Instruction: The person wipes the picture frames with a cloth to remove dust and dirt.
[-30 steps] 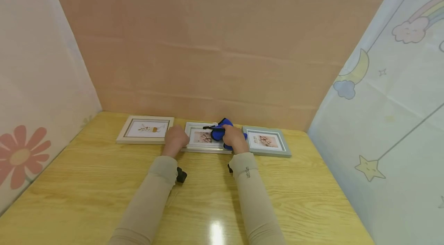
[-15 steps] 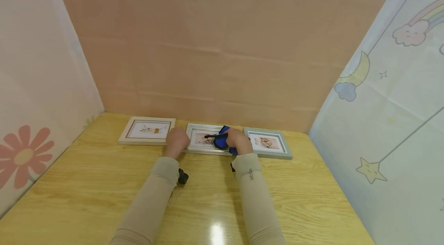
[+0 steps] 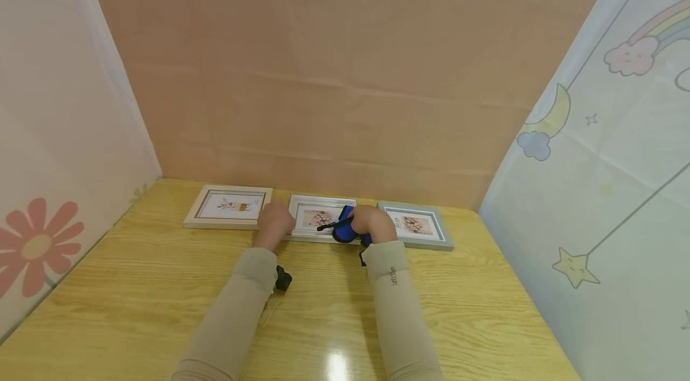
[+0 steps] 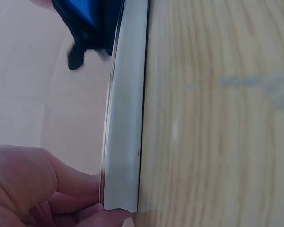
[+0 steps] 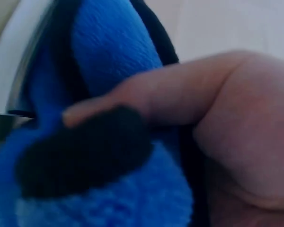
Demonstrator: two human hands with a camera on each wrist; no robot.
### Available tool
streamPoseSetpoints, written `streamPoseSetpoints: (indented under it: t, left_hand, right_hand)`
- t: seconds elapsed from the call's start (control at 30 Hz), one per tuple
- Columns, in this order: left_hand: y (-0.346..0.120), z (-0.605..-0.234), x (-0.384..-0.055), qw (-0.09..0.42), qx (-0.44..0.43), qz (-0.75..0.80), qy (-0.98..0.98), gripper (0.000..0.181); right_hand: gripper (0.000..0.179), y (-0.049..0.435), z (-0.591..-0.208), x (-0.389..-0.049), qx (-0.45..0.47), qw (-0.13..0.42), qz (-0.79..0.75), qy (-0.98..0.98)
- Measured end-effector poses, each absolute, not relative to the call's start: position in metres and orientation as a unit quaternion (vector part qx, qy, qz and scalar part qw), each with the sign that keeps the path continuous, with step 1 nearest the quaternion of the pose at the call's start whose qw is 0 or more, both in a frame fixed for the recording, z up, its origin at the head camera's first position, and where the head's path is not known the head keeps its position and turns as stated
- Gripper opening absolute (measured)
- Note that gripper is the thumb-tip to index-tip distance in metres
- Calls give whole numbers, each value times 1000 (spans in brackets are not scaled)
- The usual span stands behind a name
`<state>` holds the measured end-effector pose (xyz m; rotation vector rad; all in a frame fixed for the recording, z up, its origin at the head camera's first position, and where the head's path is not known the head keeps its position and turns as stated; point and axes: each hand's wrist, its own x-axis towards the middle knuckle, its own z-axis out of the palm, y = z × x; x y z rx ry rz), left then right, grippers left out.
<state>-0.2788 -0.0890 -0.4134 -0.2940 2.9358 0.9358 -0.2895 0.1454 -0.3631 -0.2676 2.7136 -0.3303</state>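
In the head view a silver-white picture frame point(image 3: 323, 198) with a flower print lies flat in the middle of three frames. My left hand point(image 3: 275, 222) steadies its left end; the left wrist view has the thumb and fingers pinching a corner of the frame point(image 4: 125, 104). A blue plush cloth point(image 3: 343, 230) with black edging and a black strap is in my right hand point(image 3: 375, 224), against the right part of that frame. Close up in the right wrist view, the thumb lies over the cloth point(image 5: 116, 40). The hand and cloth hide the frame's right side.
A cream frame point(image 3: 200, 225) with a plant-and-animal print lies to the left, a grey-green frame point(image 3: 444, 231) with a flower print to the right. All rest on the wooden table point(image 3: 318, 297) near the orange backdrop point(image 3: 334, 99). Printed sheets hang on both sides.
The right hand has drawn the blue cloth down toward the frame's lower right, uncovering more of its flower print. My left hand has kept its place at the frame's left end.
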Motion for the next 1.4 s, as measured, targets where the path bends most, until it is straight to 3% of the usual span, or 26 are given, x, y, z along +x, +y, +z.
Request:
streamPoseSetpoints:
  t: [0.1,0.43,0.67,0.87,1.1,1.4]
  left_hand:
    - [-89,-412,-279,20,-92,289,953,25]
    - [-86,-412,-280,26,-101,278,955,23]
    - [-88,-415,-279,19,-86,290,953,29]
    - [-88,-419,-278,3,-88,283,955,20]
    - [-88,-417,-278,0,-96,278,956,11]
    - [-89,-412,-280,28,-96,290,952,22]
  right_hand:
    - [52,145,-357,-286,-90,201,-120,968]
    - [56,147,-394,-312,-79,123,-149,978]
    - [64,145,-397,-320,-80,146,-156,974]
    - [59,119,-386,-300,-146,137,-96,975]
    - [65,87,-398,-297,-247,140,-98,954]
    - [59,128,-397,-308,-122,41,-83,988]
